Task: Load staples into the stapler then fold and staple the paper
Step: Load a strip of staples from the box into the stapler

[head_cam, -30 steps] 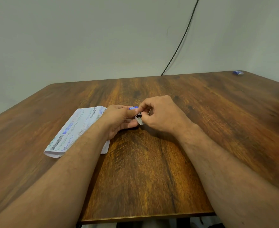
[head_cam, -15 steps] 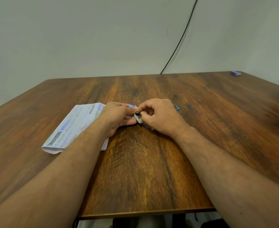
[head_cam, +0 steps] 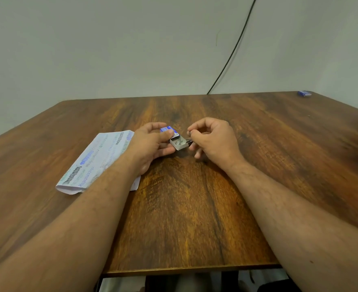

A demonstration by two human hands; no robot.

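left hand [head_cam: 150, 142] grip pinching staple box [head_cam: 174, 138], drawer out, mid-table | right hand [head_cam: 211, 138] fingertips pressed together, contents unclear | paper [head_cam: 95, 159] left | risk: tilted drawer spills staples

Both forearms reach forward, left hand [head_cam: 150, 142] pinching with its grip, right hand [head_cam: 212, 138] loosely curled.

Dark wooden table [head_cam: 184, 218], strong grain, set against pale wall. Folded printed paper [head_cam: 95, 159] flat on left side, partly under left forearm. Small blue box [head_cam: 304, 93] at far right corner, well apart.
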